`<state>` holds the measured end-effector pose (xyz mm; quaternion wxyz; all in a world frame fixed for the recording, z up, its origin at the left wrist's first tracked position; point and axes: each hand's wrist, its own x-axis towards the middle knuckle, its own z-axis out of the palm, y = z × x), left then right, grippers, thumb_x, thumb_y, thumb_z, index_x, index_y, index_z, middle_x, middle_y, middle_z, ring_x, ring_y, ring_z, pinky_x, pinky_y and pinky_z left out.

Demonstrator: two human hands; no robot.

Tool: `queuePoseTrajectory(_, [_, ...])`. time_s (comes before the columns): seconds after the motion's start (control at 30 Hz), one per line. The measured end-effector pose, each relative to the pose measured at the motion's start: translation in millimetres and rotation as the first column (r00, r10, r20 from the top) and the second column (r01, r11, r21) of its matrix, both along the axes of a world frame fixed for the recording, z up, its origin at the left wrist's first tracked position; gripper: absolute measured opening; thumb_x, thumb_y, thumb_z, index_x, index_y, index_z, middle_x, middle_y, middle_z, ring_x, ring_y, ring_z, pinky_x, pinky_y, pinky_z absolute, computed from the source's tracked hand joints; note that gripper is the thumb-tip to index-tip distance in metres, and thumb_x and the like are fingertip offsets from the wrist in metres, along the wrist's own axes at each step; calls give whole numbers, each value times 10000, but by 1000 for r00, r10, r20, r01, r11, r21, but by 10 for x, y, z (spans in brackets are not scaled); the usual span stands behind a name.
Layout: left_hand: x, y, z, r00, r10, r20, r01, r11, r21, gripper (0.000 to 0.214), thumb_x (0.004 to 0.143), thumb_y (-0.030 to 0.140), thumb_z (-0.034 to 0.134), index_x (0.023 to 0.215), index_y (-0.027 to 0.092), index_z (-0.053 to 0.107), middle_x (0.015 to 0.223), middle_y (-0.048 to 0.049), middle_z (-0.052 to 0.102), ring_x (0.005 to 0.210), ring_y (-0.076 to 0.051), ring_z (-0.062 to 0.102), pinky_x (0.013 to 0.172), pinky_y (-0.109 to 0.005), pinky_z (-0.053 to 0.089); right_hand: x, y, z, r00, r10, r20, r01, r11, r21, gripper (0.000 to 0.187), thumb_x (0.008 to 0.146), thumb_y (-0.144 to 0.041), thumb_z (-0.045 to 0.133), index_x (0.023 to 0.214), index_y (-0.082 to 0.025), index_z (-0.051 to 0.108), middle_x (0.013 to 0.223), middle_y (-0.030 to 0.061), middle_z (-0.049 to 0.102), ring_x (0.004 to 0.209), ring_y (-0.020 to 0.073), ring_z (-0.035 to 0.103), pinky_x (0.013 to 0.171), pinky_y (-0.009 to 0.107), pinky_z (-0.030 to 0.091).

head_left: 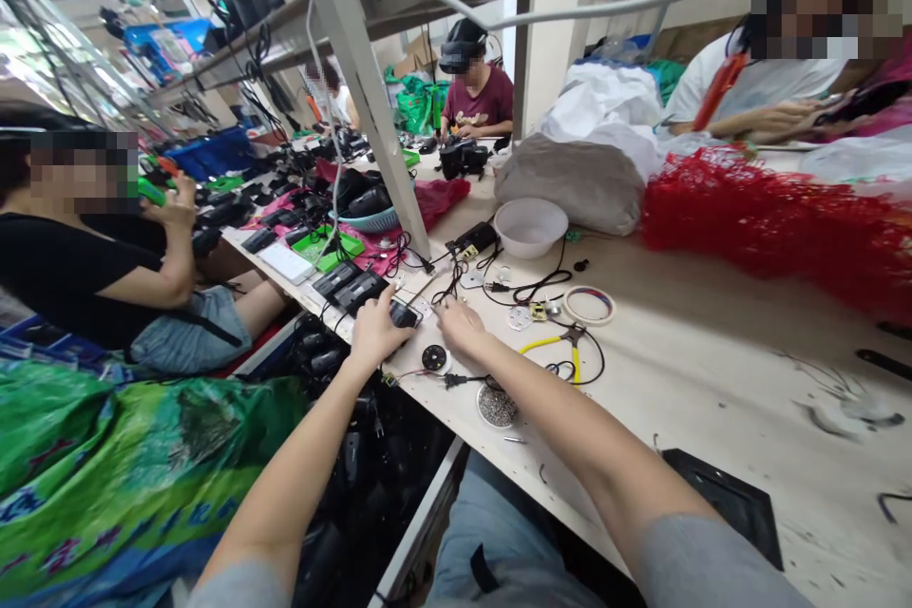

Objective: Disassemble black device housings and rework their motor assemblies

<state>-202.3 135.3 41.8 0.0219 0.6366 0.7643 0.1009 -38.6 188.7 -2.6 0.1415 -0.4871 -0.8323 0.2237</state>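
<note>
My left hand (377,334) is at the table's front edge, its fingers and thumb around a black plastic housing (405,313). Just to the right, my right hand (462,327) has its fingers drawn together beside a black cord (454,283); what they pinch is too small to make out. Two more black housings (360,289) lie left of my left hand. Close below my hands are a round black part (434,358), a two-pin plug (454,381) and a small dish of screws (497,406).
Yellow-handled cutters (574,336), a tape roll (588,305) and a white bowl (531,228) lie to the right. A green tray (328,249) stands at the left. A slanting metal post (370,85) rises beyond my hands. Co-workers sit left and across; a black tray (727,503) is near my right arm.
</note>
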Motion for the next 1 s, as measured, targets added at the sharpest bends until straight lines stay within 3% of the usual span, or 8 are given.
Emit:
queuePoseTrajectory(0.13, [-272,-14,81,966,45,253,-79,989,127,836,665,392,815,1417,265,474,1255,-63,672,1168,-291,636,1018,-378,497,-145,94,-90,990,-137,-19,137,990,-25,338,968,-367,611,1257,-192,601,1333,102,584,1156,245,601,976,478,526])
queuePoseTrajectory(0.3, [-398,-28,113,941,101,324,-156,977,148,784,657,397,827,1373,268,534,1241,-44,697,1195,-291,638,1040,-389,496,-200,171,73,982,-124,-144,120,992,-36,226,966,-335,593,1103,-163,645,1208,90,643,1169,248,572,1022,476,445])
queuePoseTrajectory(0.5, [-291,31,55,967,2,256,-32,993,114,825,651,363,817,1399,232,495,1316,-73,663,1217,-287,625,1044,-367,486,-159,300,641,913,-105,-395,105,994,-19,145,969,-251,488,879,-202,589,906,27,694,905,176,599,841,295,418])
queuePoseTrajectory(0.7, [15,116,-13,993,-116,30,117,992,-40,809,662,351,791,1388,187,475,1241,-137,665,1171,-345,617,971,-400,498,208,255,1203,795,-93,-599,145,989,39,171,954,-274,472,796,-211,491,761,-32,620,758,125,566,744,244,405])
queuePoseTrajectory(0.83, [121,131,13,991,-107,-83,97,989,-116,806,702,381,771,1414,183,450,1250,-175,622,1192,-380,579,966,-456,478,550,191,1521,642,24,-766,111,986,124,185,929,-271,534,764,-209,480,662,-56,551,644,109,530,663,241,409])
queuePoseTrajectory(0.93, [206,97,109,990,-120,-73,117,992,-42,812,711,401,780,1423,198,446,1380,-193,532,1278,-406,511,1009,-516,442,805,111,1821,521,157,-839,117,961,252,225,914,-283,607,742,-214,480,666,-52,529,632,104,518,626,238,421])
queuePoseTrajectory(1.0, [365,74,186,967,-256,12,253,961,109,861,694,397,806,1445,222,423,1458,-173,478,1338,-385,469,1066,-519,413,958,7,2069,465,214,-859,151,937,315,261,915,-342,650,754,-223,482,682,-47,528,648,108,530,622,240,444])
